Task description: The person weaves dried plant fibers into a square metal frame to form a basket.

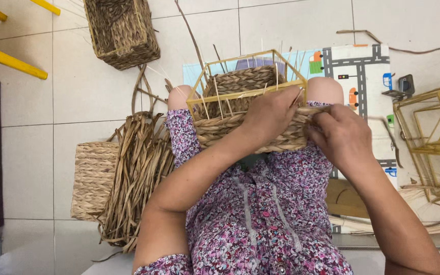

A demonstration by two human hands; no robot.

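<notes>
A pale tiled floor (pixel 52 102) carries everything here. On it lies a play mat printed with grey roads and small cars (pixel 362 71), where the person sits in a purple flowered dress (pixel 260 214). To the right stands an empty frame of thin yellow rods (pixel 434 137). At the left a loose bundle of dried brown reed strips (pixel 136 173) lies partly over a finished rectangular woven basket on its side (pixel 92 178); another darker woven basket (pixel 123 30) stands near the top edge, just right of yellow bars (pixel 8 58).

On the person's lap rests a half-woven basket of braided straw on a yellow rod frame (pixel 245 102), its lower wall plaited and its upper rods bare. The left hand (pixel 271 114) lies curled over the near wall, fingers pressed on the braid by the rim. The right hand (pixel 339 135) is clenched at the basket's right corner, pinching the end of the straw braid (pixel 309 111).
</notes>
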